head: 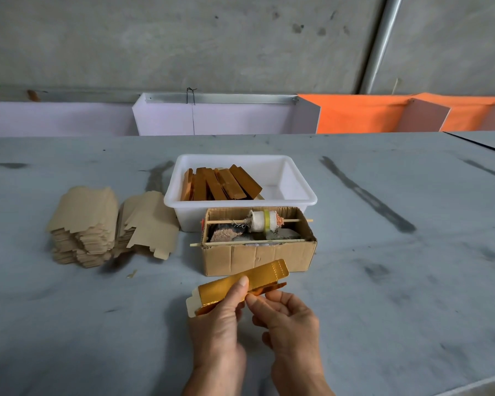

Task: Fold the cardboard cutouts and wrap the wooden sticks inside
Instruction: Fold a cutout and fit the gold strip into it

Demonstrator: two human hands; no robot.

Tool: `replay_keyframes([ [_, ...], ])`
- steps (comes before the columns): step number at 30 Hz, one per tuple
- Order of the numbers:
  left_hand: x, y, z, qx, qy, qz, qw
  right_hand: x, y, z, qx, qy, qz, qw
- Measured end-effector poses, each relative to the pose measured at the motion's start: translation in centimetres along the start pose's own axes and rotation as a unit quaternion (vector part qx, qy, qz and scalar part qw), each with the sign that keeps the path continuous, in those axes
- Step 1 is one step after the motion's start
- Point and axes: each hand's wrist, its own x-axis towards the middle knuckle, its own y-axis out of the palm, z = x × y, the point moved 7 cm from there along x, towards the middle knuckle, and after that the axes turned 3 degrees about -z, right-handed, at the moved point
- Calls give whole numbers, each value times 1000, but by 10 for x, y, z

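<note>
Just above the grey table [383, 281], a gold cardboard cutout [249, 278] sits pinched between both hands; left hand [220, 318] grips its middle, thumb on top; right hand [286, 315] nips its lower flap; behind stand a cardboard box [257, 255], white tub [297, 190] and flat cutout stacks [97, 224].

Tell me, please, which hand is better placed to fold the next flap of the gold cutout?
Probably the right hand: its fingers pinch the lower flap edge of the gold cutout, while the left hand grips the body.
</note>
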Motion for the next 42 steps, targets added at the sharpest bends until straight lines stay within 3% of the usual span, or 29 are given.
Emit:
replay_keyframes([
  [4, 5, 0, 6, 20, -38, 11, 999, 1, 0, 0, 6, 7, 11, 1000],
  [17, 7, -2, 8, 53, -35, -15, 998, -1, 6, -1, 26, 9, 50, 998],
  [28, 6, 3, 12, 57, -73, 58, 994, 4, 7, -12, 100, 48, 42, 993],
  [38, 4, -3, 6, 61, -58, 100, 991, 1, 9, -12, 101, 63, 34, 992],
  [42, 5, -9, 4, 73, -31, 82, 993, 2, 8, -8, 90, 53, 39, 994],
])
